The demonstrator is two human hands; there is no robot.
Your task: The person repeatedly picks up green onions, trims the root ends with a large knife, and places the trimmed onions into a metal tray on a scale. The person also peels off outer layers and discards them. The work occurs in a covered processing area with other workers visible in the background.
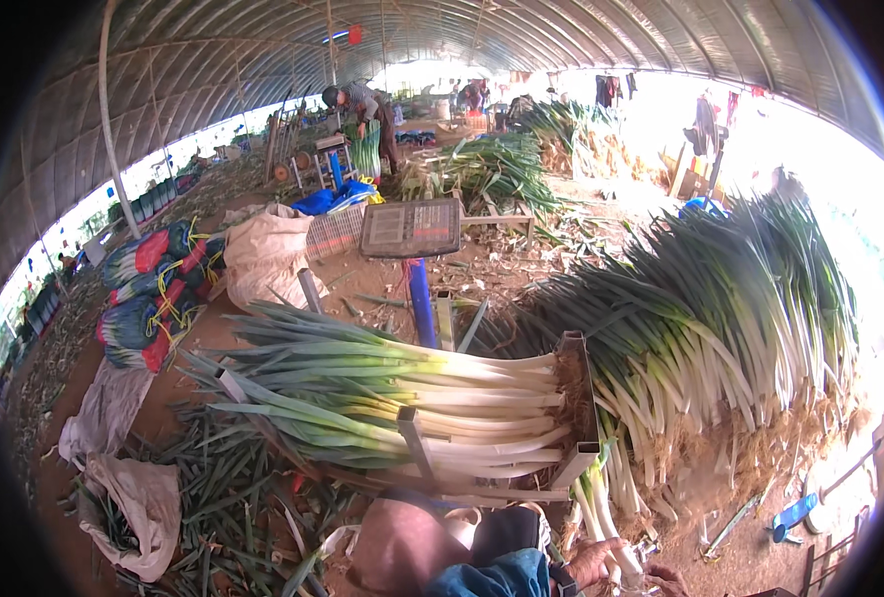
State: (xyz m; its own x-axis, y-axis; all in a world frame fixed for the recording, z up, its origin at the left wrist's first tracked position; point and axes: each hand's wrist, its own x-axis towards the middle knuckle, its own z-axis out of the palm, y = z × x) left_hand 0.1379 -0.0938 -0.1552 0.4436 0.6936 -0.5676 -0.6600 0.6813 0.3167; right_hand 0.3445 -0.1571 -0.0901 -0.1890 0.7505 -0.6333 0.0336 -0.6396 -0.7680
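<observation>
At the lower right, my left hand (pixel 589 563), below a blue sleeve and a dark wristband, is closed around a few leeks (pixel 601 512) by their white stems. Beside it my right hand (pixel 667 581) is close to their root ends; the lower edge cuts it off and its grip is unclear. Just ahead, a bundle of leeks (pixel 462 398) lies in a metal cradle (pixel 579 398), roots against its right end plate and green leaves to the left. Behind the cradle stands a scale's panel (pixel 411 228) on a blue post (pixel 422 298).
A large heap of leeks (pixel 701 328) stands at the right, roots toward me. Cut leaves (pixel 233 488) and a pale sack (pixel 135 517) lie left. Tied bundles (pixel 148 289) are stacked farther left. Another person (pixel 367 109) bends over leeks in the back. A blue-handled tool (pixel 793 513) lies right.
</observation>
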